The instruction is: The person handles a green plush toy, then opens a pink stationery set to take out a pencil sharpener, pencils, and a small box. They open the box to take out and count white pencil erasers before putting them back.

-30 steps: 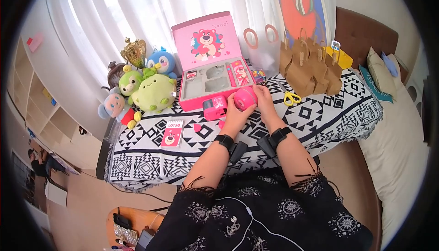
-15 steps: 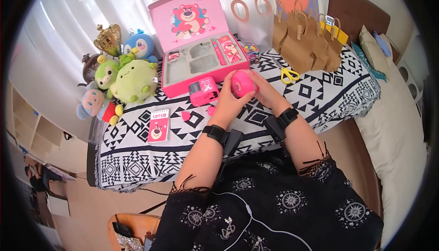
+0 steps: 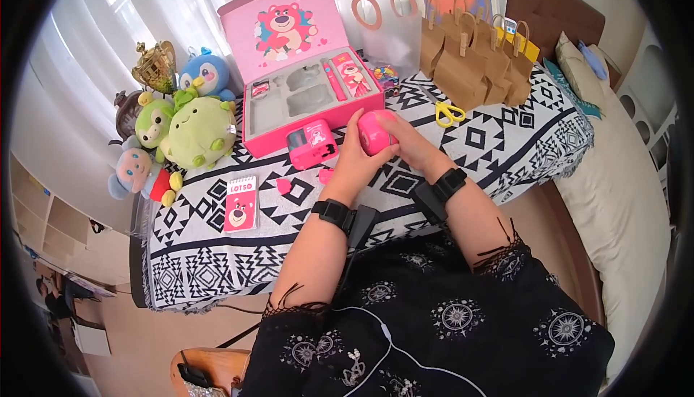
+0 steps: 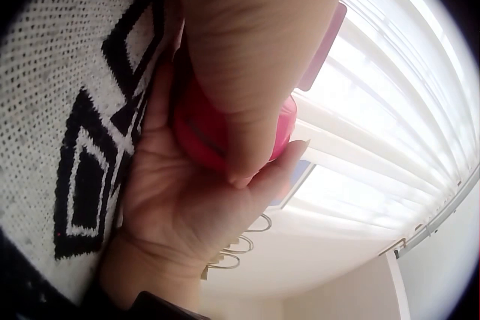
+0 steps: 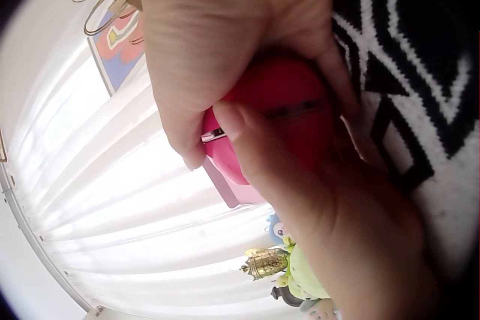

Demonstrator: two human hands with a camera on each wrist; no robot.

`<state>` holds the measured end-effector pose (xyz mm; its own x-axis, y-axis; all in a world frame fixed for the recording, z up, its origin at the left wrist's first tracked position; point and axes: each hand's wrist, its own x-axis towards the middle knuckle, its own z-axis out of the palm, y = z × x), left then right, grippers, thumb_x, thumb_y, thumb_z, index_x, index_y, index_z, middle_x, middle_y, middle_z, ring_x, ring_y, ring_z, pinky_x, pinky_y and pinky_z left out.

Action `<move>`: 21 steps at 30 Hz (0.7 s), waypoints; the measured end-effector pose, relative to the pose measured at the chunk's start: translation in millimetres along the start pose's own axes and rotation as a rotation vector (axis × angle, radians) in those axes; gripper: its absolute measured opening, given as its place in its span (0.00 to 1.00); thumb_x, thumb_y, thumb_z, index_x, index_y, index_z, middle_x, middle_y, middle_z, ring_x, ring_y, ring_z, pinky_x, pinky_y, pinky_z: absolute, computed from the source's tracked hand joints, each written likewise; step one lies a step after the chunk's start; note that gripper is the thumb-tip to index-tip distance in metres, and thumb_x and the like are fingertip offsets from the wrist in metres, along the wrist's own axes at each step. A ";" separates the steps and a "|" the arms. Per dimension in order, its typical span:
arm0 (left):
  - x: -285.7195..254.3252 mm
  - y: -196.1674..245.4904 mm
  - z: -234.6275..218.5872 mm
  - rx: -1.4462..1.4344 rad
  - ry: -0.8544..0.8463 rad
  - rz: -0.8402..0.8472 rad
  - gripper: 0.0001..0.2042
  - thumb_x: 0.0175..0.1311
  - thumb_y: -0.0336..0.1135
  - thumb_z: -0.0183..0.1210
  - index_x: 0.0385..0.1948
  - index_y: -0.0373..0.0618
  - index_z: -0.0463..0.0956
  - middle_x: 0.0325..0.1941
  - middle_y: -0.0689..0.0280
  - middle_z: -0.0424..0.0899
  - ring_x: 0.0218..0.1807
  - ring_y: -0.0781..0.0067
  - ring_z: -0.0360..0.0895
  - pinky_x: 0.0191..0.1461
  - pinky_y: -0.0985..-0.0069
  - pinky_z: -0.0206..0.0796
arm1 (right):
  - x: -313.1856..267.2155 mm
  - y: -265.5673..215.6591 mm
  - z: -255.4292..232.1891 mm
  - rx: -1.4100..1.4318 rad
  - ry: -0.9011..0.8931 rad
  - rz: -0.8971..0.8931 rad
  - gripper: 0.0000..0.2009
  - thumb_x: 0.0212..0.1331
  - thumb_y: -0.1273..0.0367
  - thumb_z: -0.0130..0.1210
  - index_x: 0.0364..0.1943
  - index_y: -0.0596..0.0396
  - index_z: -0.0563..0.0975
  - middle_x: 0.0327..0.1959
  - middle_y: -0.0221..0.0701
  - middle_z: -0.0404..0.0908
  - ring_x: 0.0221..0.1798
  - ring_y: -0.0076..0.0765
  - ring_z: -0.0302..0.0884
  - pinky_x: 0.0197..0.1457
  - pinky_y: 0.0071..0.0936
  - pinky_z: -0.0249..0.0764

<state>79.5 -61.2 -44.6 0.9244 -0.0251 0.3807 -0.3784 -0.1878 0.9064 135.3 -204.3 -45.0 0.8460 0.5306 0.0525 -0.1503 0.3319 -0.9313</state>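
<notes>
Both hands hold a round pink case (image 3: 374, 135) above the patterned cloth, in front of the open gift box. A thin silvery seam runs around the case (image 5: 300, 110) in the right wrist view. My left hand (image 3: 358, 166) grips it from the left, its thumb lying across the side. From the right, my right hand (image 3: 418, 148) wraps its fingers around the other side. In the left wrist view the right palm (image 4: 180, 200) cups the case beyond the left thumb. Left of the hands stands a pink boxy gadget (image 3: 316, 145) with a grey window.
The gift box (image 3: 361, 106) has a moulded grey insert. A LOTSO notepad (image 3: 241, 205) and small pink pieces (image 3: 283, 186) lie on the cloth (image 3: 289, 242). Plush toys (image 3: 201, 133) sit left; yellow scissors (image 3: 449, 114) and brown paper bags (image 3: 463, 79) stand to the right.
The head view has shifted, so things on the cloth appear farther left and higher. Both hands keep hold of the pink case, which now sits slightly farther right of the gadget.
</notes>
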 end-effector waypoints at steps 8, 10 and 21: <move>0.1 -1.5 -0.3 0.238 0.064 0.068 0.44 0.48 0.38 0.74 0.68 0.41 0.57 0.63 0.52 0.67 0.63 0.59 0.67 0.65 0.65 0.62 | -2.7 -4.3 5.1 -0.169 0.100 -0.167 0.24 0.63 0.55 0.59 0.54 0.59 0.71 0.48 0.33 0.77 0.49 0.24 0.75 0.54 0.23 0.72; 0.3 -2.4 0.1 0.224 0.077 0.063 0.44 0.47 0.39 0.74 0.67 0.40 0.58 0.62 0.52 0.67 0.63 0.59 0.67 0.65 0.65 0.62 | -2.4 -4.6 5.6 -0.160 0.094 -0.188 0.24 0.63 0.55 0.59 0.55 0.59 0.71 0.48 0.33 0.78 0.49 0.24 0.75 0.54 0.23 0.72; 0.9 -1.1 -0.5 0.211 0.082 0.040 0.46 0.43 0.43 0.77 0.65 0.38 0.60 0.62 0.50 0.66 0.65 0.53 0.66 0.64 0.63 0.65 | -3.3 -4.3 5.8 -0.147 0.133 -0.182 0.25 0.63 0.55 0.58 0.56 0.59 0.71 0.49 0.33 0.78 0.50 0.25 0.76 0.55 0.23 0.72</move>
<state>80.8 -60.5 -45.2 0.8983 0.0418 0.4374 -0.3885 -0.3896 0.8351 130.2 -202.9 -39.2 0.9135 0.3620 0.1856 0.0787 0.2903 -0.9537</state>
